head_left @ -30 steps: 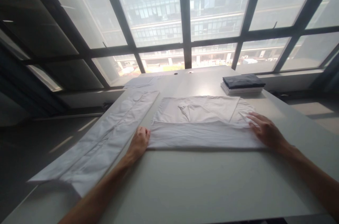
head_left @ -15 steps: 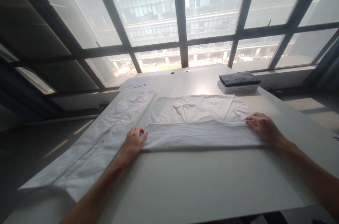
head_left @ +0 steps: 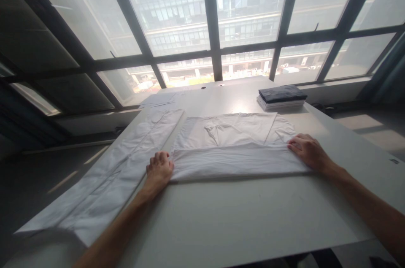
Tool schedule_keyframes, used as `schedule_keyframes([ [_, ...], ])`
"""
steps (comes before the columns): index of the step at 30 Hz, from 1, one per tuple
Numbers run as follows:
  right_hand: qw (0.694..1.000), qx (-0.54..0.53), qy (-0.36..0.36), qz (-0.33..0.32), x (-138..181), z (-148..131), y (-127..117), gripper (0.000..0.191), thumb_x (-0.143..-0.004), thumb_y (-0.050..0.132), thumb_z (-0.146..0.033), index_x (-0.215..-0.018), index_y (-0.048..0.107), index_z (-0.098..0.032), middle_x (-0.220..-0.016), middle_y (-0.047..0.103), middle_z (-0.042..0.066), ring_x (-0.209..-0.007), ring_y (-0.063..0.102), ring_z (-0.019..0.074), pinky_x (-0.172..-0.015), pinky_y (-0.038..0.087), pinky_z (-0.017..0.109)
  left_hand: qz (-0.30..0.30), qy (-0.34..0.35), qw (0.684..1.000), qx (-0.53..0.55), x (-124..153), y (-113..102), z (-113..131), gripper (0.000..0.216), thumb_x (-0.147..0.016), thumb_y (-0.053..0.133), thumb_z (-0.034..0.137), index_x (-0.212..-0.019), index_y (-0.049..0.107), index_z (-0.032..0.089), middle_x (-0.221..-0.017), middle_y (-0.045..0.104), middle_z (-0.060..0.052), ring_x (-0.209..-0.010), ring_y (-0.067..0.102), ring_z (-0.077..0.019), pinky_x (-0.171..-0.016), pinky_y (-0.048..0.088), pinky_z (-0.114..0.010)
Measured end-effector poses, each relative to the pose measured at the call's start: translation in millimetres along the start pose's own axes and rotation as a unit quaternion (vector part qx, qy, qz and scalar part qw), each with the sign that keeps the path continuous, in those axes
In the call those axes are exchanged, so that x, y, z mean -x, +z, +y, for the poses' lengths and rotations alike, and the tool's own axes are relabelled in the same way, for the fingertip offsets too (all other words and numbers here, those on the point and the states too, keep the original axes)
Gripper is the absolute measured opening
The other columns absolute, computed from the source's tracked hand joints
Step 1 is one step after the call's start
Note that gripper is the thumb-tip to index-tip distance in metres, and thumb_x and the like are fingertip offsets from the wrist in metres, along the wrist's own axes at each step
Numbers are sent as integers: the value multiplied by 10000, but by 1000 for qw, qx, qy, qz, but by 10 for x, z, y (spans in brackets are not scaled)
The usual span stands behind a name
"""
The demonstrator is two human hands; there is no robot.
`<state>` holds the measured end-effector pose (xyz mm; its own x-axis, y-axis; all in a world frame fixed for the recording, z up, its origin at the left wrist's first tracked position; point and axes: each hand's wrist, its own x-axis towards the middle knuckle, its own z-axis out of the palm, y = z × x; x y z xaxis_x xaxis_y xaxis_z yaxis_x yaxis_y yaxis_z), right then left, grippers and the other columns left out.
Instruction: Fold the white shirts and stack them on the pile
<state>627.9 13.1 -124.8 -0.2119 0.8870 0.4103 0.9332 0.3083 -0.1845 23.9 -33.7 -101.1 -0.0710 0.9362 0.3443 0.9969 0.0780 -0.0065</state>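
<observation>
A white garment lies partly folded on the pale table, its near band doubled over. My left hand is at the fold's left end, fingers curled and pinching the cloth's corner. My right hand rests on the fold's right end, with its fingers curled over the edge of the cloth.
A long white cloth lies along the table's left side and hangs past the near corner. A stack of folded clothes with a dark one on top sits at the far right. Large windows stand behind the table.
Both hands have closed on the ends of the fold: the right fingers, flat a second ago, are now curled. The view has shifted slightly.
</observation>
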Motion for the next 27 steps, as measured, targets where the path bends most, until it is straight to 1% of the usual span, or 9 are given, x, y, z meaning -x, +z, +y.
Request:
schedule_keyframes([
  [3, 1000, -5, 0, 8, 1, -12, 10, 281, -967, 545, -429, -972, 731, -219, -1028, 716, 108, -1008, 640, 318, -886, 491, 438, 55, 69, 996, 34, -15, -71, 104, 386, -967, 439, 208, -1307, 609, 144, -1411, 561, -211, -1249, 572, -371, -966, 522, -517],
  [5, 1000, -6, -2, 16, 1, -24, 17, 275, -963, 551, -428, -961, 721, -211, -1011, 712, 112, -1003, 632, 317, -882, 492, 432, 54, 149, 984, 82, -36, -92, 176, 424, -1007, 392, 226, -1375, 595, 174, -1518, 517, -165, -1381, 508, -323, -1104, 462, -489],
  [7, 1000, 0, -4, 19, -2, -40, 16, 275, -965, 547, -429, -906, 699, -208, -966, 703, 115, -973, 624, 314, -872, 490, 431, 5, 221, 969, 113, -37, -74, 239, 477, -1060, 368, 331, -1485, 536, 197, -1592, 473, -132, -1477, 425, -295, -1198, 378, -485],
  [9, 1000, 10, -9, 16, -9, -58, 1, 284, -973, 527, -424, -844, 667, -214, -921, 694, 113, -930, 620, 308, -856, 484, 434, -63, 252, 960, 109, -15, -26, 277, 554, -1078, 360, 460, -1568, 467, 225, -1643, 418, -123, -1530, 350, -318, -1225, 325, -536],
  [13, 999, 14, -18, 34, -32, -71, -32, 307, -1000, 478, -431, -847, 642, -221, -928, 694, 118, -922, 620, 302, -850, 469, 436, -140, 235, 958, 83, 48, 61, 278, 614, -1082, 305, 556, -1617, 394, 268, -1696, 303, -119, -1565, 264, -364, -1230, 252, -618],
  [17, 999, 19, 7, 25, -59, -42, 10, 314, -993, 468, -437, -889, 664, -215, -976, 699, 128, -966, 618, 312, -849, 468, 442, -146, 226, 960, 75, 65, 76, 256, 622, -1078, 295, 578, -1631, 340, 297, -1708, 271, -107, -1582, 204, -376, -1235, 204, -637],
  [22, 998, 32, 49, 3, -96, -39, 38, 338, -972, 502, -435, -1125, 702, -209, -1210, 682, 141, -1128, 601, 357, -932, 487, 499, -152, 218, 962, 61, 45, 90, 259, 636, -1069, 284, 605, -1630, 337, 309, -1711, 269, -104, -1581, 203, -381, -1233, 198, -633],
  [25, 997, 16, 47, 58, -96, -216, -6, 408, -1005, 455, -413, -1232, 696, -176, -1328, 644, 176, -1263, 563, 367, -1051, 462, 536, -156, 217, 962, 56, 32, 125, 243, 632, -1070, 283, 604, -1629, 334, 315, -1714, 257, -97, -1581, 206, -380, -1231, 201, -636],
  [27, 997, -19, 6, 70, -78, -420, -10, 482, -1041, 394, -422, -1366, 644, -169, -1430, 597, 183, -1374, 509, 337, -1143, 420, 513, -153, 218, 962, 54, 22, 167, 214, 630, -1070, 282, 603, -1631, 327, 319, -1716, 246, -87, -1583, 201, -376, -1232, 200, -636],
])
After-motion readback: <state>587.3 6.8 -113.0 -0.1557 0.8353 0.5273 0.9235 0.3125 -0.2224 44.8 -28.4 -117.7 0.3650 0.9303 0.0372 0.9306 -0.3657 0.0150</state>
